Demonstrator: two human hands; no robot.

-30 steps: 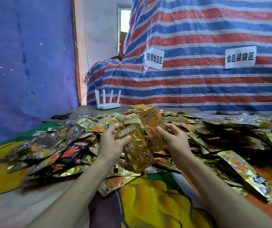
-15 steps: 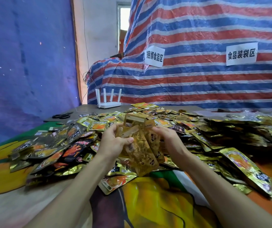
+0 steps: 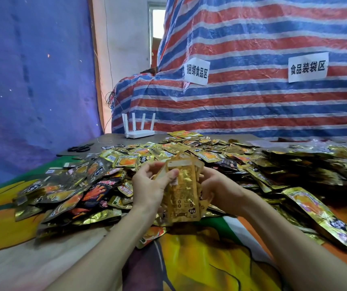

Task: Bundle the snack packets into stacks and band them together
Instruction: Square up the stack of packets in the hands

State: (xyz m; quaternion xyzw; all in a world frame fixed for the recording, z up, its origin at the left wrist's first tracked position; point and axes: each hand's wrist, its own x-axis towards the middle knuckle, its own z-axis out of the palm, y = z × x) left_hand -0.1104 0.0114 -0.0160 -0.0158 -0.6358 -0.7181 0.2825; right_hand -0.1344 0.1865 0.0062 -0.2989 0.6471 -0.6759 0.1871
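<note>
The left hand (image 3: 149, 191) and right hand (image 3: 220, 192) are bare, as are both forearms.

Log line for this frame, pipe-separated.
stage: stacking | left hand: grips stack of gold foil snack packets | right hand: grips same stack | banded: no

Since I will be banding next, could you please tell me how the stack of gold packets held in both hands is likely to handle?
The stack of gold packets probably slips apart easily: its glossy foil edges fan unevenly between the left hand and right hand. It likely flexes, since loose packets nearby lie crinkled.
</note>
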